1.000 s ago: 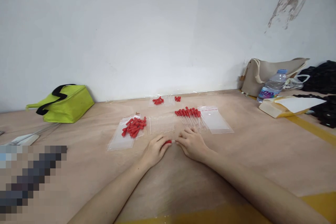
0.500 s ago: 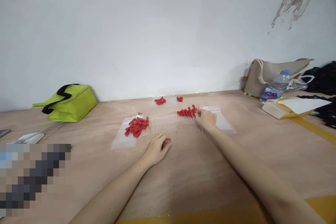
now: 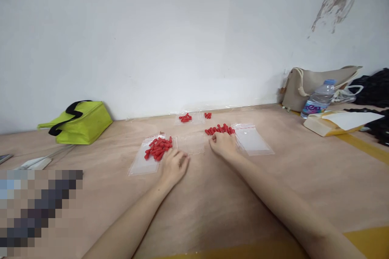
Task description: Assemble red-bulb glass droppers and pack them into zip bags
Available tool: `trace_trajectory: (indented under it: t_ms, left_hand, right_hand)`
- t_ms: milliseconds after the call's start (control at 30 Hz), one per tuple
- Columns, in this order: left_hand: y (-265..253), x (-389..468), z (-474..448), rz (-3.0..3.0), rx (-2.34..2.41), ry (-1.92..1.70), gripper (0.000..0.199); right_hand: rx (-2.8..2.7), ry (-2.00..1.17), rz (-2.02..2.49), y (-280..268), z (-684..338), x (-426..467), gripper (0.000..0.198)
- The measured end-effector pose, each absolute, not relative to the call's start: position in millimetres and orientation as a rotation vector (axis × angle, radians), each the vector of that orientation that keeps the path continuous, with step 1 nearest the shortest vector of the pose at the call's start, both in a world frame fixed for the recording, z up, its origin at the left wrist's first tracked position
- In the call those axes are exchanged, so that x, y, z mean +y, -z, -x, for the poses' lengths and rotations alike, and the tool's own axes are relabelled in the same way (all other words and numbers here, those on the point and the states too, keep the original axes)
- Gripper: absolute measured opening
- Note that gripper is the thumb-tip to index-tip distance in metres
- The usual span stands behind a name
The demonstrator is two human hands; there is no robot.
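My left hand [image 3: 174, 166] reaches to the near right edge of a pile of red rubber bulbs [image 3: 158, 148], thumb apart from the curled fingers and nothing visible in its grasp. The pile lies on a clear zip bag [image 3: 141, 166]. Just beyond, thin clear glass tubes [image 3: 191, 143] lie side by side in a row. My right hand [image 3: 224, 143] hovers over the lower ends of assembled droppers with red bulbs [image 3: 220, 129], fingers loosely bent and apart, holding nothing I can see. It hides most of the droppers' stems.
Smaller groups of red bulbs [image 3: 185, 117] lie near the wall. Another zip bag [image 3: 257, 141] is right of the droppers. A green bag [image 3: 85, 123] stands left; a water bottle [image 3: 319, 99], beige bag [image 3: 310, 81] and open paper packet [image 3: 325, 124] are right.
My right hand has let go of the rightmost dropper, now lined up with the others, and moved left and nearer. My left hand has moved left and forward to the bulb pile.
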State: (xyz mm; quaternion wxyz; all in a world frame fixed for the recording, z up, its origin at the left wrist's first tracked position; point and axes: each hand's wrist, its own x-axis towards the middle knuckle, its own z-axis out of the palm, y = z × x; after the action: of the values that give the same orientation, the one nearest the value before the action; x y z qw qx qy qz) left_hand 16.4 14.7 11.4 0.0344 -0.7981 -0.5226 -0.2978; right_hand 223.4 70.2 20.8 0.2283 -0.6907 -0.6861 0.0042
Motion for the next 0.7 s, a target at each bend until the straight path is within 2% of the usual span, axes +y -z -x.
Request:
trace_trajectory:
  t_ms: [167, 367, 567, 700]
  left_hand:
    - [-33.3, 38.4, 30.8, 1.965, -1.929, 0.689, 0.017]
    - [-43.7, 49.5, 59.5, 2.170, -2.139, 0.463, 0.018]
    - [-38.8, 47.5, 53.0, 2.148, -2.135, 0.394, 0.008]
    - [-37.7, 46.0, 52.7, 2.095, -2.079, 0.388, 0.010]
  right_hand:
    - [-1.934, -0.127, 2.022, -19.6, -198.6, 79.2, 0.029]
    - [-1.891, -0.225, 2.080, -21.4, -187.6, 89.7, 0.034]
    - [-1.855, -0.342, 2.133, -23.6, -186.7, 98.2, 0.030]
    - [-1.853, -0.370, 2.130, -23.7, -185.9, 99.6, 0.027]
